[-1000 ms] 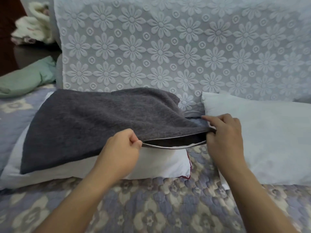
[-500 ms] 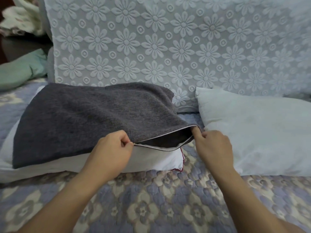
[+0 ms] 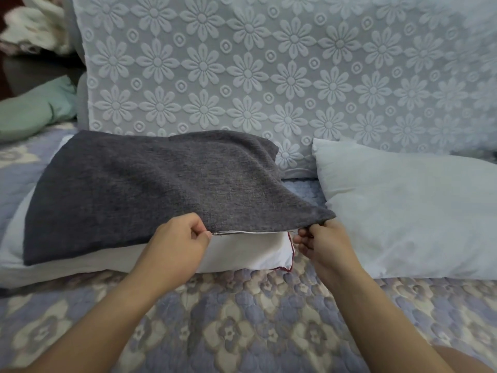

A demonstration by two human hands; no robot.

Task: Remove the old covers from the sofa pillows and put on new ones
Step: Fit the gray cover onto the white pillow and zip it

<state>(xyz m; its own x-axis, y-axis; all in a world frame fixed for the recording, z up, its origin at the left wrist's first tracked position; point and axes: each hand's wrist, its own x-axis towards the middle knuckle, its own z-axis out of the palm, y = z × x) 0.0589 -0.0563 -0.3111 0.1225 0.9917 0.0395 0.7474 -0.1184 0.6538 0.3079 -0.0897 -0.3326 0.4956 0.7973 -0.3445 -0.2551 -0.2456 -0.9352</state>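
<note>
A dark grey pillow cover [image 3: 150,184] lies over a white pillow [image 3: 250,251] with red piping on the sofa seat. My left hand [image 3: 177,243] pinches the zipper edge of the grey cover near its front middle. At the cover's front right corner, my right hand [image 3: 325,243] grips the fabric. The cover's opening between my hands looks nearly flat, with a thin pale zipper line showing. A second bare white pillow [image 3: 408,211] lies to the right, apart from my right hand.
The sofa back wears a white flower-patterned lace cover [image 3: 269,71]. A quilted floral seat cover [image 3: 242,319] spreads under my forearms. A green cloth [image 3: 35,109] lies at the far left, and a pale bundle [image 3: 32,28] sits at the top left.
The gaping opening of the grey cover has flattened nearly closed. My right hand moved down and toward me, pulling the corner taut. My left hand stays pinching the zipper edge.
</note>
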